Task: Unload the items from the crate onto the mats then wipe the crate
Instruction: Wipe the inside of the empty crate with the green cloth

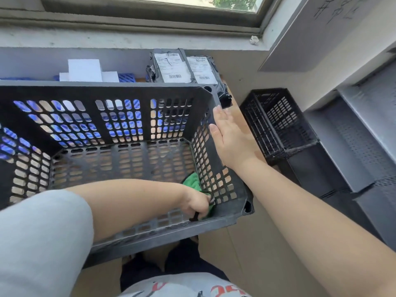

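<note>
A large black perforated crate (pixel 111 91) fills the middle of the view, with nothing inside but a green cloth (pixel 192 182). My left hand (pixel 197 203) reaches down into the crate's near right corner and grips the green cloth against the floor and wall there. My right hand (pixel 229 138) lies with straight fingers flat against the outside of the crate's right wall, near the rim. Beyond the crate, grey wrapped parcels (pixel 173 66) with white labels and white foam blocks (pixel 85 70) sit on blue mats (pixel 126 77).
A smaller black crate (pixel 278 123) lies on the floor to the right, next to grey perforated metal shelving (pixel 355 133). A window sill and wall run along the back. My legs stand on the tan floor below the crate.
</note>
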Demonstrator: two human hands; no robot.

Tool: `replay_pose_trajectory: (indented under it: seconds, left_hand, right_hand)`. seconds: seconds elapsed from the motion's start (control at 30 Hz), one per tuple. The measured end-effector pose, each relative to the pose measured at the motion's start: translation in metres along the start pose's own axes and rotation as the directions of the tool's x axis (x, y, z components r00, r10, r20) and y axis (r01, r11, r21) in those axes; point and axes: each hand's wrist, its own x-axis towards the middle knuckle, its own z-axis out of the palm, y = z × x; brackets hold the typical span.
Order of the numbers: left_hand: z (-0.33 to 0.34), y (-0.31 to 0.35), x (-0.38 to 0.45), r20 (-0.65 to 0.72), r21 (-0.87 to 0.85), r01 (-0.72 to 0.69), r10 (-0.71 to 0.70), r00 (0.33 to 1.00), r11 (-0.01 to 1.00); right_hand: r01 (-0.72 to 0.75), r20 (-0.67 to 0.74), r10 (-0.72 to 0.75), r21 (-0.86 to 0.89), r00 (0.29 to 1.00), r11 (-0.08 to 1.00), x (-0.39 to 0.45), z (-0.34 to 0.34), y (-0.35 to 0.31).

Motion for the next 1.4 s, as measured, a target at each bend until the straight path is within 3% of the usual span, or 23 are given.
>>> replay_pose_trajectory:
  seconds: [0.07,0.2,0.33,0.43,0.57,0.67,0.8,0.87,1.13,1.2,1.3,1.33,1.4]
  left_hand:
    - [0.001,0.006,-0.006,-0.020,-0.007,-0.048,0.048,0.999,0.999]
    - [-0.001,0.028,-0.041,-0.133,-0.296,-0.204,0.171,0.976,0.933]
    - [0.009,0.044,-0.085,-0.048,-0.429,-0.337,0.352,0.935,0.838]
    - [0.005,0.034,-0.112,-0.034,-0.544,-0.434,0.498,0.866,0.718]
    - [-0.020,0.025,-0.116,-0.213,-0.634,-0.501,0.490,0.845,0.589]
    - [-0.014,0.042,-0.110,-0.344,-0.431,-0.576,0.464,0.816,0.694]
    - [0.017,0.055,-0.085,-0.302,-0.113,-0.430,0.381,0.874,0.896]
    - [0.024,0.050,-0.080,-0.357,-0.011,-0.381,0.353,0.865,0.924]
    - [0.016,0.013,-0.127,-0.081,-0.144,-0.435,0.428,0.900,0.889]
    - [-0.012,0.001,-0.137,-0.130,-0.029,-0.456,0.449,0.884,0.889]
    - [-0.061,-0.011,-0.163,-0.267,-0.040,-0.482,0.455,0.849,0.875]
    - [-0.072,-0.015,-0.174,-0.300,-0.064,-0.491,0.452,0.840,0.869]
    - [-0.096,-0.019,-0.191,-0.352,-0.077,-0.497,0.443,0.825,0.864]
  right_hand:
    - [0.001,-0.003,-0.001,-0.029,1.000,1.000,-0.001,0.001,0.001]
    - [0.012,-0.001,-0.012,-0.051,1.000,0.999,-0.001,0.003,0.002]
    - [0.021,-0.011,-0.021,-0.057,1.000,0.998,0.001,0.003,0.002]
    - [0.010,-0.026,-0.011,-0.023,1.000,1.000,0.002,0.003,0.001]
    - [0.005,-0.028,-0.004,0.017,1.000,1.000,0.000,0.001,0.002]
    - [-0.003,-0.029,0.004,0.035,1.000,0.999,0.000,0.001,0.002]
    - [0.003,-0.049,0.000,0.051,0.999,0.999,0.001,0.001,0.001]
    - [0.002,-0.045,0.000,0.057,0.999,0.998,0.001,0.000,0.002]
    - [0.033,-0.027,-0.032,0.006,0.999,0.999,0.000,0.002,0.005]
    - [0.026,-0.013,-0.028,-0.107,1.000,0.994,0.000,0.001,0.005]
    - [0.023,0.019,-0.015,-0.522,1.000,0.853,0.005,0.001,-0.001]
    - [0.038,0.043,-0.016,-0.585,0.999,0.810,0.008,0.001,-0.008]
    - [0.104,0.112,-0.055,-0.504,0.992,0.858,0.016,0.005,-0.024]
